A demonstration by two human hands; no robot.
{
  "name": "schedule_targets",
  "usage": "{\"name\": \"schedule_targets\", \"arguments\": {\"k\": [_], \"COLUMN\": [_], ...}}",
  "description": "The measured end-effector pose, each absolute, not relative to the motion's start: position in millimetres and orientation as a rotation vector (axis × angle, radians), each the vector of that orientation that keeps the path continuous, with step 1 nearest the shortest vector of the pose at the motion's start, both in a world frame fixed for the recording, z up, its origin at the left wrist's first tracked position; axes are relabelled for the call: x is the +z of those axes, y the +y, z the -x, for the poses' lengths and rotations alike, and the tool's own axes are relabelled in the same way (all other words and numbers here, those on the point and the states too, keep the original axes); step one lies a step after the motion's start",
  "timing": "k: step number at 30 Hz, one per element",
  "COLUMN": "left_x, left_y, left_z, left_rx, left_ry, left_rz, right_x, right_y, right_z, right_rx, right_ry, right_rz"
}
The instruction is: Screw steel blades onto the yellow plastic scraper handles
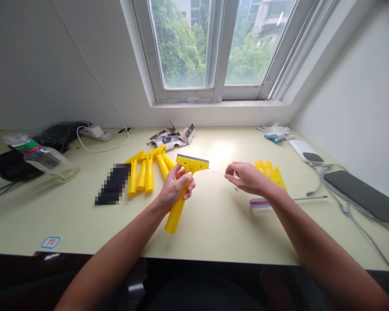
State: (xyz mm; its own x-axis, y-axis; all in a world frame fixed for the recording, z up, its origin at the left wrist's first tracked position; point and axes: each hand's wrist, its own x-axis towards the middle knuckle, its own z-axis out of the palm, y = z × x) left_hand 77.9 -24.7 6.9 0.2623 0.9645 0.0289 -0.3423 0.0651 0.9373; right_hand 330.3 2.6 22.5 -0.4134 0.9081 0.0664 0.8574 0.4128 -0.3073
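Observation:
My left hand [178, 188] is wrapped round the handle of a yellow scraper [175, 216]. The scraper tilts with its wide head up, and a grey blade strip runs along the top edge. Two small holes show in the head. My right hand [244, 176] is closed, thumb and fingers pinched above the table; what they hold, if anything, is too small to make out. Just below it lies a tiny metal piece [236, 188], perhaps a screw. A screwdriver [261, 203] with a purple and clear handle rests under my right forearm.
Several yellow scrapers [149, 175] lie at left beside a pixelated dark object [115, 183]. Several yellow pieces [270, 172] lie beyond my right wrist. Around stand or lie a torn box [171, 137], gloves [275, 131], a bottle [48, 160], a white device [306, 152] and a dark slab [363, 194] with cables.

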Motion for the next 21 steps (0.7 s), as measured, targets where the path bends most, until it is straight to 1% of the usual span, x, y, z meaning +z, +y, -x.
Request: {"name": "schedule_targets", "arguments": {"k": [4, 6, 15, 21], "left_x": [8, 8, 5, 9], "left_y": [-30, -32, -35, -36], "left_z": [-83, -86, -89, -89], "left_rx": [1.104, 1.091, 1.099, 1.092], "left_ry": [0.791, 0.797, 0.834, 0.842], "left_rz": [-1.113, -1.149, -1.219, -1.197], "right_x": [42, 48, 50, 52], "right_y": [-13, -16, -15, -13], "right_z": [-308, -297, -284, -281], "right_rx": [0.275, 0.261, 0.145, 0.216], "right_ry": [-2.296, -2.298, -2.405, -2.331], "right_rz": [1.246, 1.174, 1.189, 1.238]}}
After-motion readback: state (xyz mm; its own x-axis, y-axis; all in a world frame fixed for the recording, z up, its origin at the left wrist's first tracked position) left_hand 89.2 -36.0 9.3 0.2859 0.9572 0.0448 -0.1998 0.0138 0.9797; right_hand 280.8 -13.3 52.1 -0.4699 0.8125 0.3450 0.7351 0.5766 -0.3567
